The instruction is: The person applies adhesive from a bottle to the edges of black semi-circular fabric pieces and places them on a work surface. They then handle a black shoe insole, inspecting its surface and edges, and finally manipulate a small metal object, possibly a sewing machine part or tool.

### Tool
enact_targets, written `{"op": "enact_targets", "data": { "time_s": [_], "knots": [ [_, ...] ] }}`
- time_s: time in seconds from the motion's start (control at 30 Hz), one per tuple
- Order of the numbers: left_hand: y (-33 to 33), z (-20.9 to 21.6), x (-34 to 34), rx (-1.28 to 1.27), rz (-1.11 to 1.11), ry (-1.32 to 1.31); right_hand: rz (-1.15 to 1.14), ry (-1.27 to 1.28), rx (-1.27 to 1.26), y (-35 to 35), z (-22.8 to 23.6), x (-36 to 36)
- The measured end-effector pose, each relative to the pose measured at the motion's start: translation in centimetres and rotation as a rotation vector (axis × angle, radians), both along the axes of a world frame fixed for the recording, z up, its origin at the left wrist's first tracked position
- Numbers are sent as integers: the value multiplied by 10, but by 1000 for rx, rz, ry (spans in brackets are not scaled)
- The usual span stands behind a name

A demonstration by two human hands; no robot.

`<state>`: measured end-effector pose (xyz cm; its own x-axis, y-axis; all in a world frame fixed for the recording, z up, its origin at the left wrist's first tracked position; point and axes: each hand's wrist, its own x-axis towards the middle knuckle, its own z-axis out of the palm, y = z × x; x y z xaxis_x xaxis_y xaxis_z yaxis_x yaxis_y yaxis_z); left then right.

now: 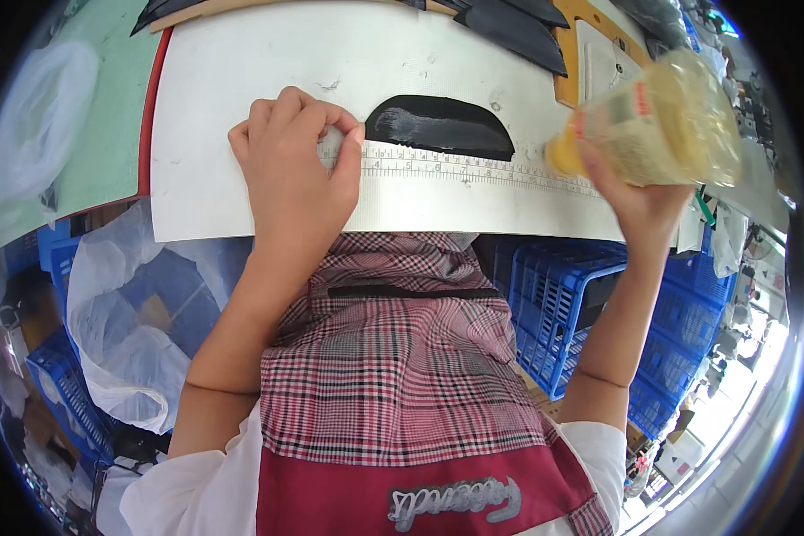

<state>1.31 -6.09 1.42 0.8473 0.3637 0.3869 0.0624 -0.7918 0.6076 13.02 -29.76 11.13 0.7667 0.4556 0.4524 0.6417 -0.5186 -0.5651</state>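
A black half-moon piece (442,125) with a shiny smear across its surface lies flat on the white work board (214,98). Its straight edge runs along a printed ruler scale (438,168). My left hand (299,170) pinches the piece's left corner between thumb and forefinger. Over to the right, my right hand (639,204) grips a clear squeeze bottle (665,125) of yellowish liquid. The bottle is tilted, its yellow nozzle (563,154) low over the ruler's right part and apart from the black piece. Motion blurs the bottle slightly.
More black pieces (514,36) lie along the board's far edge, near a wooden frame (567,85). To the left is a green surface (121,116) with a red edge. Below the board are blue crates (554,304) and a clear plastic bag (121,339).
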Motion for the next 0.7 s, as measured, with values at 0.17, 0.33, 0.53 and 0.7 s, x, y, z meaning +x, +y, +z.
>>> {"op": "enact_targets", "data": {
  "time_s": [0.17,0.33,0.53,0.7],
  "knots": [
    [-1,1,1,-7,-21,5,-32,28,182,0,12,0],
    [1,1,1,-33,-15,-4,283,91,168,88,-12,-10],
    [1,0,0,-41,-15,-26,459,189,-83,118,-2,-22],
    [-1,-2,1,-2,-19,-23,293,-22,5,77,-16,2]
  ]
}}
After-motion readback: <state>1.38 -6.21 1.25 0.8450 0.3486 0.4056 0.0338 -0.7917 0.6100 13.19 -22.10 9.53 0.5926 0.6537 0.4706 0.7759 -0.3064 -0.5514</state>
